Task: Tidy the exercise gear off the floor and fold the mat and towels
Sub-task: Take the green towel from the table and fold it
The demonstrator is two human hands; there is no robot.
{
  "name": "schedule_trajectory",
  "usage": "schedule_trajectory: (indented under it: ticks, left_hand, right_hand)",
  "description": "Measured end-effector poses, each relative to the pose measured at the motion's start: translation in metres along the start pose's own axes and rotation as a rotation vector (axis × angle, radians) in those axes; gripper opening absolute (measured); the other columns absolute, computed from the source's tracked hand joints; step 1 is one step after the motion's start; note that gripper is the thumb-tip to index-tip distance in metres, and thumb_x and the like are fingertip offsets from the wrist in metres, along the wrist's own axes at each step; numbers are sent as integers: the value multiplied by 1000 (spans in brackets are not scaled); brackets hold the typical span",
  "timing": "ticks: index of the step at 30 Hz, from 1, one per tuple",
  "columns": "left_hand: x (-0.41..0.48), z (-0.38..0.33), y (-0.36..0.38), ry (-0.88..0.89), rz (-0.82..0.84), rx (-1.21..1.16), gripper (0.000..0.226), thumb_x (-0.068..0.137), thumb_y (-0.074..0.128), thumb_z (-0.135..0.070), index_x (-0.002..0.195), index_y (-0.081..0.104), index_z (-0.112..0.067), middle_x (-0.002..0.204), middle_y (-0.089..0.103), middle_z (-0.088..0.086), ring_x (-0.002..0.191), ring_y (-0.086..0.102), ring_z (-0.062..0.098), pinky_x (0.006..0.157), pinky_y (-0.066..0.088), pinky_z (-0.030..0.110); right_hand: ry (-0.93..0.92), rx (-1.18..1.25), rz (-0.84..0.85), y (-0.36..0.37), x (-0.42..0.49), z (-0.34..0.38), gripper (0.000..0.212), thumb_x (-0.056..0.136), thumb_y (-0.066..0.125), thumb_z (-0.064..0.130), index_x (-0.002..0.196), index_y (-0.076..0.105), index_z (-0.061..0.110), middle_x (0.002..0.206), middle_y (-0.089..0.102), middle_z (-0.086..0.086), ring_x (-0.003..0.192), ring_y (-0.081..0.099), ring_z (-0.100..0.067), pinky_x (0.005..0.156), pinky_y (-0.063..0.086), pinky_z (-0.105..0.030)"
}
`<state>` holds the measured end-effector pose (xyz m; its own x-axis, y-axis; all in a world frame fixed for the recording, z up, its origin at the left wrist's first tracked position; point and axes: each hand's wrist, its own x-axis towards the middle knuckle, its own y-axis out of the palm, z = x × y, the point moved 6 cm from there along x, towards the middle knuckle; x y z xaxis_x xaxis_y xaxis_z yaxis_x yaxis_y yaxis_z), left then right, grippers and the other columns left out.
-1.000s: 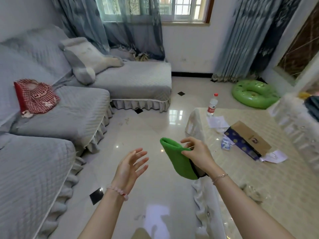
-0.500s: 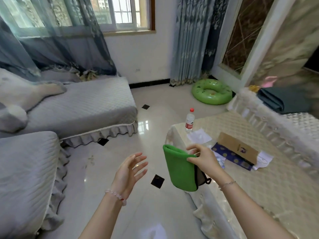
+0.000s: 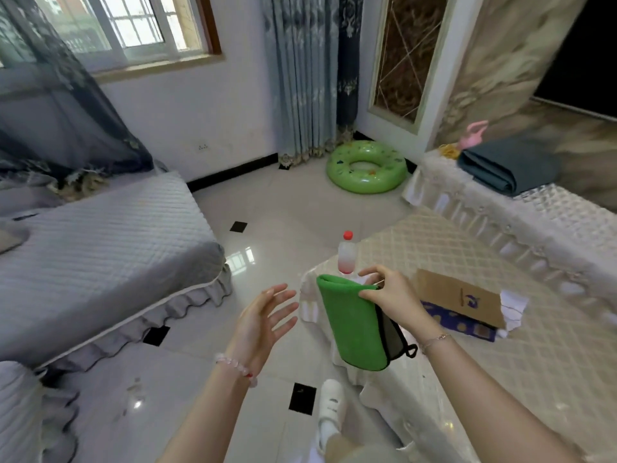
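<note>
My right hand (image 3: 390, 295) pinches the top edge of a folded green towel (image 3: 354, 325), which hangs down over the corner of the cream-clothed table (image 3: 500, 372). A grey layer and a black loop show at the towel's right side. My left hand (image 3: 263, 319) is held up to the left of the towel, fingers spread, touching nothing. A folded dark teal mat (image 3: 504, 165) lies on the covered cabinet at the right, with a pink item (image 3: 472, 135) and something yellow (image 3: 449, 150) behind it. A green inflatable ring (image 3: 365, 167) lies on the floor in the corner.
A red-capped bottle (image 3: 347, 253) stands at the table's corner just behind the towel. A cardboard box (image 3: 460, 300) on a blue box and papers lie on the table. A grey quilted sofa (image 3: 100, 248) fills the left. My white shoe (image 3: 330, 406) is on the tiled floor.
The view has swung to the right, towards the covered cabinet and the corner. My right hand keeps the green towel and my left hand stays spread beside it.
</note>
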<state>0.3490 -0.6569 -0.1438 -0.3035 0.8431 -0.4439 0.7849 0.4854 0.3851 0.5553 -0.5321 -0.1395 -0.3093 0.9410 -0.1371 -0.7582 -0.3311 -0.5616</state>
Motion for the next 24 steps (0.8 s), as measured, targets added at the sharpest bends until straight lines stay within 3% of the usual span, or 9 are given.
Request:
schedule_trajectory:
  ticks: [6, 13, 16, 24]
  left_hand:
    - [120, -37, 43, -46, 58, 49, 24, 97, 41, -22, 105, 62, -13, 103, 68, 4, 95, 64, 21, 79, 50, 35]
    - [227, -56, 103, -137, 150, 81, 25, 96, 42, -24, 108, 62, -13, 104, 68, 3, 97, 64, 21, 79, 50, 35]
    - [264, -59, 128, -184, 191, 121, 26, 96, 42, -24, 110, 61, -12, 103, 69, 2, 96, 65, 20, 78, 50, 35]
    - [368, -67, 202, -317, 330, 265, 24, 96, 41, -24, 105, 61, -13, 104, 66, 4, 96, 63, 20, 79, 50, 34]
  right_hand:
    - [102, 75, -9, -10, 109, -11, 31, 73, 74, 9, 100, 65, 21, 82, 59, 6, 76, 57, -11, 65, 41, -19]
    - [166, 32, -74, -52, 199, -22, 33, 72, 75, 8, 91, 61, 31, 80, 58, 12, 73, 54, 1, 61, 38, -12]
    - [207, 13, -113, -71, 229, -33, 32, 73, 75, 7, 95, 63, 27, 80, 58, 11, 74, 54, 0, 61, 38, -12]
    - [357, -37, -189, -107, 308, -82, 38, 75, 74, 7, 112, 66, 14, 90, 60, 4, 87, 56, -11, 76, 40, -19]
